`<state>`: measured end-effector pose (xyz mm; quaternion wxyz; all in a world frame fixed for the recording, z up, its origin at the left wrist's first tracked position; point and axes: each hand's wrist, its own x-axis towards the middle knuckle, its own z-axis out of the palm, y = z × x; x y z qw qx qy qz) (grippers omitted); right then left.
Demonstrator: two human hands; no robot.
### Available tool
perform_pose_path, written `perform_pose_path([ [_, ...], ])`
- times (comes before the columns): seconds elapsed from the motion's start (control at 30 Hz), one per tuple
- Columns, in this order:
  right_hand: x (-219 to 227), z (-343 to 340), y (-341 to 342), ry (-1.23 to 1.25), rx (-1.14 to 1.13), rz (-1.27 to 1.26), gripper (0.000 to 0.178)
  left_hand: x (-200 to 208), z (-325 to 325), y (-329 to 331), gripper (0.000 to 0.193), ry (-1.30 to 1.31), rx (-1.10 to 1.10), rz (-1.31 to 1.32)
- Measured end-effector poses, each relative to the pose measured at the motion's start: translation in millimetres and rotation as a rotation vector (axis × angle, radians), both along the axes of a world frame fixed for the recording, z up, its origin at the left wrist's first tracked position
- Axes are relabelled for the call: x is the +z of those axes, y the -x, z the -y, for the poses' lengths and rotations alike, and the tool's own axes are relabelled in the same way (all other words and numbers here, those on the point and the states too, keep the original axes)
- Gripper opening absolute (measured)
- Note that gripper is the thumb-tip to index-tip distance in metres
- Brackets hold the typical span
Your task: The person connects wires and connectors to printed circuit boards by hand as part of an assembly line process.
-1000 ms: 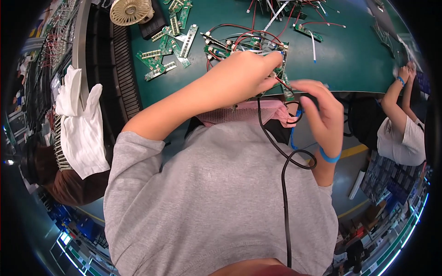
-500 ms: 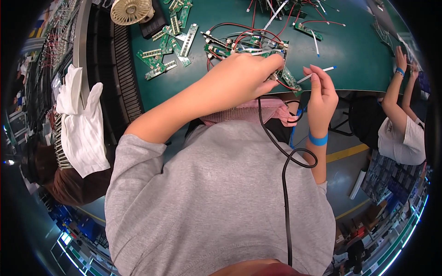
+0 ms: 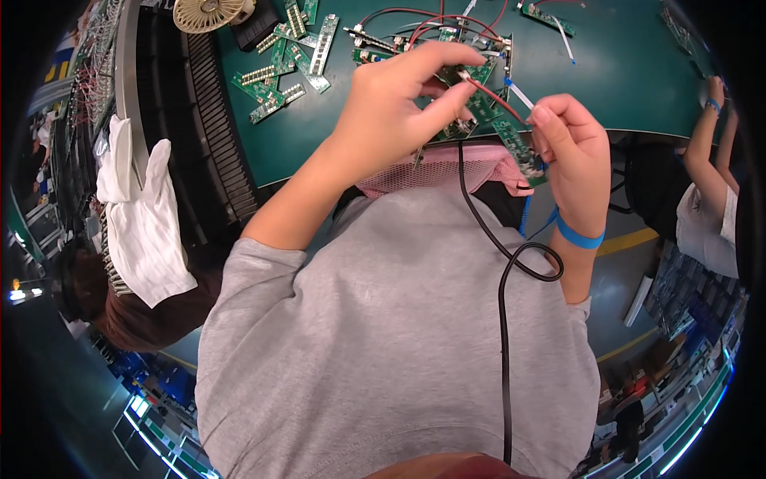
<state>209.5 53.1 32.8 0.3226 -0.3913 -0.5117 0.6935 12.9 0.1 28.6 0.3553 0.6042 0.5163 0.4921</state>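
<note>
My left hand (image 3: 391, 100) is closed on a green circuit board (image 3: 483, 106), its thumb and forefinger curved around a white connector with red and black wires (image 3: 496, 97). Closed in a pinch, my right hand (image 3: 570, 144) grips the end of a white ribbon cable (image 3: 519, 93) that reaches toward that board. A narrow green board (image 3: 515, 144) hangs tilted between my hands, beside my right fingers. Whether those fingers also touch it is hard to see. Behind my left hand, more wired boards (image 3: 371, 40) lie on the green table mat (image 3: 630, 72).
Several loose circuit boards (image 3: 279, 72) lie at the left, near a beige fan (image 3: 209, 12). White gloves (image 3: 148, 219) drape over the rack at far left. A black cable (image 3: 504, 319) loops down my front. Another person's arm (image 3: 702, 144) shows at far right.
My left hand has opened its grip wider around the board, exposing the connector. My right hand has come nearer and now pinches the ribbon cable; the narrow board has tilted beside it.
</note>
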Motion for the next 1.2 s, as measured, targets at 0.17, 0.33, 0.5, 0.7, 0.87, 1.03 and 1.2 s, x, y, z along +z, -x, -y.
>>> perform_pose_path([
  [0.17, 3, 1, 8, -0.369, 0.028, 0.166, 0.013, -10, 1, -6, 0.023, 0.243, -0.041, 0.596],
  [0.33, 3, 2, 7, -0.180, 0.076, 0.098, 0.013, -11, -2, -7, 0.021, 0.312, -0.067, 0.710],
  [0.5, 3, 3, 7, -0.095, 0.102, 0.085, 0.014, -13, -2, -8, 0.021, 0.351, -0.081, 0.731],
  [0.7, 1, 3, 8, -0.086, 0.113, 0.061, 0.014, -14, -2, -8, 0.020, 0.337, -0.085, 0.741],
  [0.87, 3, 6, 9, -0.091, 0.086, 0.060, 0.014, -16, -1, -9, 0.020, 0.322, -0.084, 0.762],
  [1.03, 5, 7, 10, -0.078, 0.076, 0.058, 0.014, -16, 0, -9, 0.020, 0.327, -0.076, 0.776],
  [1.2, 5, 8, 11, -0.082, 0.070, 0.049, 0.013, -15, 1, -8, 0.020, 0.338, -0.075, 0.786],
])
